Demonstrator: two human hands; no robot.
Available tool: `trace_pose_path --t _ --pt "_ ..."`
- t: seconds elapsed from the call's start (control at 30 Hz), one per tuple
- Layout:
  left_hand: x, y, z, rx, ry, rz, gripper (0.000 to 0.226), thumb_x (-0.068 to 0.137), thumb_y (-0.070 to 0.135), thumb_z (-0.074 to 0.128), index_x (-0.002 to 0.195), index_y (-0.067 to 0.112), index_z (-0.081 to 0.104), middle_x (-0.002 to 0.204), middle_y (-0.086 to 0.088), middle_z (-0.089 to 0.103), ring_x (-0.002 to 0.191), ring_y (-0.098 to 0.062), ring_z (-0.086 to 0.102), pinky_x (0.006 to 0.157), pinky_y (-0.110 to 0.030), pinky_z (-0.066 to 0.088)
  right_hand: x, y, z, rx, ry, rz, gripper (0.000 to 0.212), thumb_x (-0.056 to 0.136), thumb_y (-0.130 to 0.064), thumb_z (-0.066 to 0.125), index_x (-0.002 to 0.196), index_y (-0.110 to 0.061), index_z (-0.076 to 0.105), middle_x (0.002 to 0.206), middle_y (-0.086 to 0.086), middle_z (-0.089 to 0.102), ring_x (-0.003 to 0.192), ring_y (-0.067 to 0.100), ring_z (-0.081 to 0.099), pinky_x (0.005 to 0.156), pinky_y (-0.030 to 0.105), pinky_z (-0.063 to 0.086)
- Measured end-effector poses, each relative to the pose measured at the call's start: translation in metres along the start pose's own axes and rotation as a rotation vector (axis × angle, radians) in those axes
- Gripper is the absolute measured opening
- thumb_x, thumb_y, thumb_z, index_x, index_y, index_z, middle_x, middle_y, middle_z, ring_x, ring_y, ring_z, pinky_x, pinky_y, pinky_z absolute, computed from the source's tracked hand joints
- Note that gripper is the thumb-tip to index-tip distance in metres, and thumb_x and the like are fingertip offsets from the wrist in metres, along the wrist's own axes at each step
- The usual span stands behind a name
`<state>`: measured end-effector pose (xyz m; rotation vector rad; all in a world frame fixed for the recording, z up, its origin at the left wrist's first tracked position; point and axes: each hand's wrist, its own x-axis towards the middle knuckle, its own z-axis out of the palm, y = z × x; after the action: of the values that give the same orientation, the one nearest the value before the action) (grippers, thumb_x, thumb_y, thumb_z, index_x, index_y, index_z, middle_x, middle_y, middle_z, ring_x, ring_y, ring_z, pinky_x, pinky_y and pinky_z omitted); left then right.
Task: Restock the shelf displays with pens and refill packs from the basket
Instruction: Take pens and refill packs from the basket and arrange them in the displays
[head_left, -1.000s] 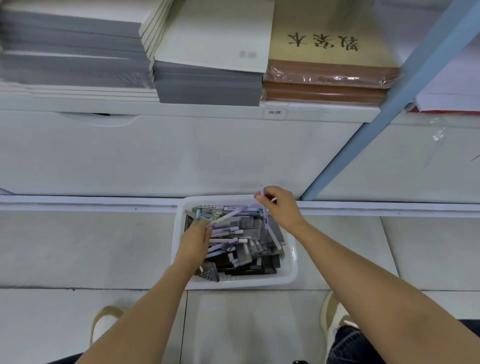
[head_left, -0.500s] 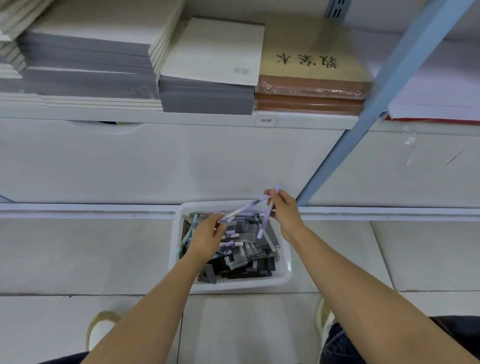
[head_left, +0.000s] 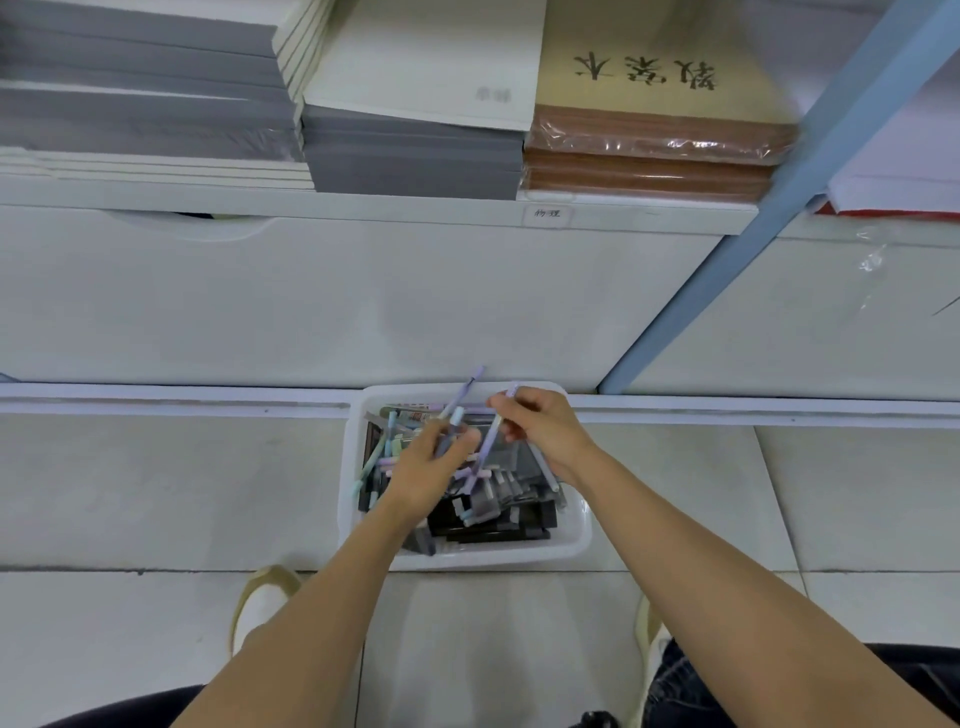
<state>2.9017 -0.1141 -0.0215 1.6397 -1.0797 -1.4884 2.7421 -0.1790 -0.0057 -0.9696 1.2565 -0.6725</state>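
Pens with slim pastel purple and pale blue barrels stand as a small bundle in the left hand, whose fingers curl round their lower parts while their upper ends point away from the person, over the far rim of the basket. Just beside it, the right hand pinches a single lilac plastic pen between thumb and fingertips near its top end, so that the barrel slants down toward the left hand. Both hands hover above a white rectangular plastic basket that sits on the pale tiled floor, close against the base of the shelving. Inside it lie more loose pastel pens along the left side and a heap of dark flat refill packs toward the near side. Above, a white shelf carries stacks of grey-edged notebooks and, to their right, a stack of brown books wrapped in clear film, with a small white label on the shelf edge below them. A light blue metal upright slants past the shelf's right end. The toe of a cream shoe shows beside the left forearm.
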Motion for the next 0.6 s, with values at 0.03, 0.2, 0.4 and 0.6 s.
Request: trace_pose_path --t 0.03,0.2,0.4,0.6 --pt "-0.002 -0.003 0.002 0.043 -0.067 0.007 0.024 0.093 0.036 0.061 0.1 0.013 0.058 0.083 0.003 0.061 0.071 -0.004 0.06 0.063 -0.016 0.047 -0.002 0.001 0.006 0.01 -0.052 0.008 0.011 0.091 -0.012 0.065 0.091 -0.002 0.069 0.071 0.01 0.062 0.065 0.016 0.058 0.064 0.025 0.051" --pt "-0.009 -0.007 0.005 -0.073 -0.022 0.006 0.022 0.103 0.02 0.045 0.101 0.0 0.055 0.077 -0.013 0.061 0.061 -0.013 0.051 0.069 -0.038 0.055 -0.007 0.008 0.004 -0.17 0.078 -0.025 0.016 0.093 -0.027 0.063 0.092 -0.011 0.064 0.079 0.007 0.07 0.069 0.017 0.064 0.067 0.029 0.054" --pt "-0.009 -0.021 -0.003 -0.078 0.064 -0.082 0.022 0.104 0.019 0.042 0.082 0.016 0.049 0.056 0.001 0.039 0.05 -0.011 0.033 0.042 -0.016 0.031 -0.035 0.056 0.016 -0.968 0.125 0.138 0.05 0.081 -0.06 0.065 0.104 -0.017 0.056 0.097 0.002 0.064 0.089 0.02 0.062 0.069 0.029 0.046" --pt "-0.006 -0.035 -0.004 -0.057 0.072 -0.114 0.025 0.102 0.024 0.046 0.079 0.015 0.051 0.056 0.002 0.038 0.05 -0.01 0.031 0.047 -0.025 0.028 -0.032 0.079 0.026 -0.852 0.298 0.127 0.064 0.079 -0.038 0.078 0.123 -0.004 0.046 0.121 0.014 0.058 0.11 0.028 0.058 0.091 0.037 0.048"
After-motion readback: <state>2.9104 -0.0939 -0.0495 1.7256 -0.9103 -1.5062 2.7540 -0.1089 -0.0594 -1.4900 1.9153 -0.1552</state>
